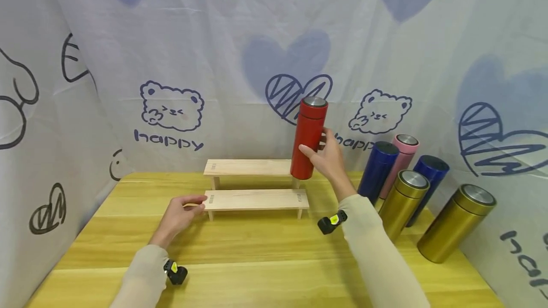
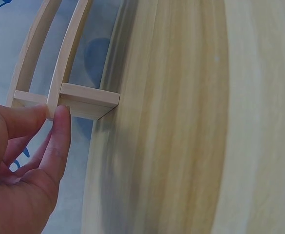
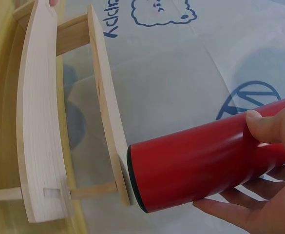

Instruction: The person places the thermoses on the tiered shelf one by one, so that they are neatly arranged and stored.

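Observation:
A red thermos bottle (image 1: pixel 308 139) with a steel-topped lid is held nearly upright by my right hand (image 1: pixel 327 157), thumb in front and fingers round the far side. Its dark-rimmed base overlaps the right end of the upper shelf of a two-step wooden rack (image 1: pixel 257 199) in the head view; in the right wrist view the red bottle (image 3: pixel 196 165) is close beside that upper board. My left hand (image 1: pixel 181 215) pinches the left end of the lower board between thumb and fingers. The left wrist view shows the left hand's fingertips (image 2: pixel 61 117) on the board's end.
At the right of the yellow wood-grain table (image 1: pixel 239 260) stand several more thermos bottles: a front gold bottle (image 1: pixel 455 225), another gold bottle (image 1: pixel 402 206), a pink bottle (image 1: pixel 404 149) and two blue ones. A printed white curtain (image 1: pixel 231 61) hangs behind the table and along its sides.

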`<move>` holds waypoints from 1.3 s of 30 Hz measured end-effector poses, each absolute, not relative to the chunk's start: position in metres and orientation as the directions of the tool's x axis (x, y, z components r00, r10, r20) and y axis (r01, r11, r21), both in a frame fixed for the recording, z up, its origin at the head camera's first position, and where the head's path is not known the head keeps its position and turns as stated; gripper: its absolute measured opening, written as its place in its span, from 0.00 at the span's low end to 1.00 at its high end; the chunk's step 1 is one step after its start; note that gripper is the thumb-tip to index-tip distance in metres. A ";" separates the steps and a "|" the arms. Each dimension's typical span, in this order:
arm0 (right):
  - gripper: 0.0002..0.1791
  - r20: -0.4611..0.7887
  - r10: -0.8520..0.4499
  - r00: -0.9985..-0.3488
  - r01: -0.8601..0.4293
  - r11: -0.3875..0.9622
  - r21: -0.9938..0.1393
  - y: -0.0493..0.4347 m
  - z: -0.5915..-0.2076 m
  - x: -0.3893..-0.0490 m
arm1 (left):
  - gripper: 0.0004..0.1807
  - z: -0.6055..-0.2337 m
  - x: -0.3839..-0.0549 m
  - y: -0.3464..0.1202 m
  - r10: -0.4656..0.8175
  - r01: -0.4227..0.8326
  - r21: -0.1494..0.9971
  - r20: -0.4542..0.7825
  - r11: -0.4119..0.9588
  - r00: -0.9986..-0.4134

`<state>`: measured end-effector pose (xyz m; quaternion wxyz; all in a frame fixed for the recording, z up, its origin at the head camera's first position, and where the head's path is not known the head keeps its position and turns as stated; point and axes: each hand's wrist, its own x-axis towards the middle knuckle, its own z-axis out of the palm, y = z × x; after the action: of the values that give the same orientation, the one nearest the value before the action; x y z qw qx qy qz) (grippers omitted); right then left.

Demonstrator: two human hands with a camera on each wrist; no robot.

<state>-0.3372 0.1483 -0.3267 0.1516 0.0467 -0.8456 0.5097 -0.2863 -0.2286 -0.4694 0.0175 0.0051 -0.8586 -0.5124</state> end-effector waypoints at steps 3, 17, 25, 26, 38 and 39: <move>0.42 0.304 0.056 -0.951 -0.246 0.460 -0.853 0.142 -0.325 -0.340 | 0.19 -0.469 -0.286 -0.229 -0.017 0.021 0.881 0.032 0.473 -0.999; 0.42 0.294 0.010 -0.956 -0.268 0.383 -0.884 0.118 -0.324 -0.349 | 0.19 -0.466 -0.288 -0.229 0.010 0.036 0.886 0.036 0.463 -0.999; 0.41 0.318 -0.003 -0.948 -0.296 0.376 -0.878 0.105 -0.327 -0.352 | 0.19 -0.468 -0.288 -0.231 0.003 0.025 0.888 0.027 0.460 -1.000; 0.41 0.320 -0.002 -0.947 -0.298 0.375 -0.878 0.103 -0.327 -0.352 | 0.19 -0.469 -0.288 -0.231 0.001 0.024 0.886 0.027 0.462 -1.000; 0.40 0.336 -0.011 -0.942 -0.318 0.349 -0.881 0.082 -0.321 -0.355 | 0.19 -0.469 -0.288 -0.231 0.006 0.028 0.885 0.029 0.464 -1.000; 0.40 0.336 -0.012 -0.942 -0.319 0.348 -0.882 0.081 -0.321 -0.355 | 0.19 -0.469 -0.288 -0.231 0.012 0.034 0.885 0.032 0.464 -0.999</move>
<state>-0.3550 0.0807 -0.3213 0.1368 0.1023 -0.8094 0.5618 -0.2884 -0.2312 -0.4690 0.0107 -0.0133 -0.8555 -0.5175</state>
